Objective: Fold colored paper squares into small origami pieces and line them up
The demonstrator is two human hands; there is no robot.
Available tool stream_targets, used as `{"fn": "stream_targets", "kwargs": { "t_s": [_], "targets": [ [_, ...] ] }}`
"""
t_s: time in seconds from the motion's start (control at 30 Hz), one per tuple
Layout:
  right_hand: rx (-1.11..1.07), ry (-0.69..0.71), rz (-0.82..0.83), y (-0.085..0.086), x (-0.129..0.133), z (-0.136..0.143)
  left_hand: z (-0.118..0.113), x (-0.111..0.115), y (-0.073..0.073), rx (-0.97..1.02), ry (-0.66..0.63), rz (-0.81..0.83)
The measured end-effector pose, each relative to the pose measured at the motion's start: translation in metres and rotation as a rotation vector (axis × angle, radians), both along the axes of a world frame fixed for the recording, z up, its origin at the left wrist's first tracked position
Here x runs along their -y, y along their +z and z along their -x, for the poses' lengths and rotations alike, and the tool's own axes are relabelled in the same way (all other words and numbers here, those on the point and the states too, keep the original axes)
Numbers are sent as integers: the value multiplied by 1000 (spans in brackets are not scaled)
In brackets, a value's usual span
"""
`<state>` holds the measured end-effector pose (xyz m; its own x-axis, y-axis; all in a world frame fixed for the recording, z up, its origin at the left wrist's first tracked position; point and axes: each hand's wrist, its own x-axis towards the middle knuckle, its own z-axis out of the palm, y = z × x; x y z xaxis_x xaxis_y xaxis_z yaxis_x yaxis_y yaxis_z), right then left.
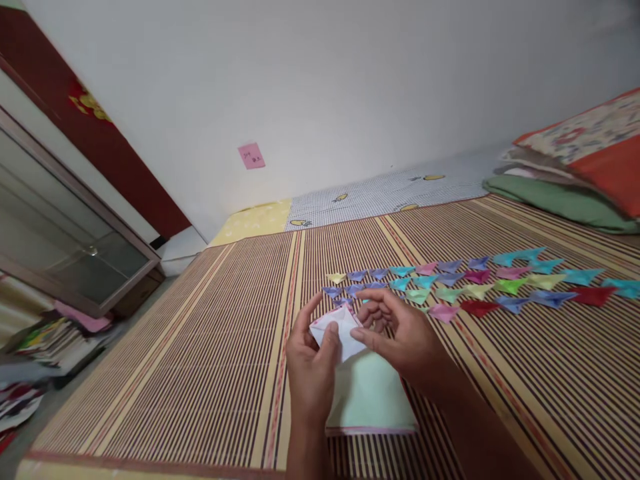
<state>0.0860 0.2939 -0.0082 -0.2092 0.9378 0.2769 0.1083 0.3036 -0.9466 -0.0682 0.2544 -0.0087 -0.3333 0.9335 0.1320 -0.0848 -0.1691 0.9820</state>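
A small folded piece of paper (341,333), white on the side facing me with a little pink along its edge, is held up in front of me. My left hand (314,363) grips it with the thumb across its face and the fingers behind. On its right corner, the thumb and fingers of my right hand (397,330) close on the same paper. Just below lies a stack of pale green paper sheets (373,397) with a pinkish front edge. Beyond my hands, several small folded paper shapes (470,290) in many colours stand in rows.
A striped bamboo mat (200,347) covers the bed. Folded bedding and pillows (580,167) are piled at the back right. A pink note (251,156) sticks to the white wall. At the left are a glass-doored cabinet (75,220) and stacked books (55,340).
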Motion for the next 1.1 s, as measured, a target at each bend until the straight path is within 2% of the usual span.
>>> {"fn": "stream_targets", "kwargs": {
  "t_s": [0.13,0.3,0.57,0.83,1.03,1.1],
  "targets": [
    [45,27,11,0,0,-3,-4,2,2,-65,-126,20],
    [-47,98,18,-5,-4,-11,-3,2,0,46,-195,60],
    [17,159,0,-3,-5,-17,0,4,2,38,-215,46],
    [-6,122,37,-2,-3,-13,-8,3,6,106,-120,69],
    [-4,117,48,-2,-3,-13,-6,1,4,84,-251,152],
    [-45,132,85,-1,-3,-13,-4,1,3,76,-239,148]
  ]
}}
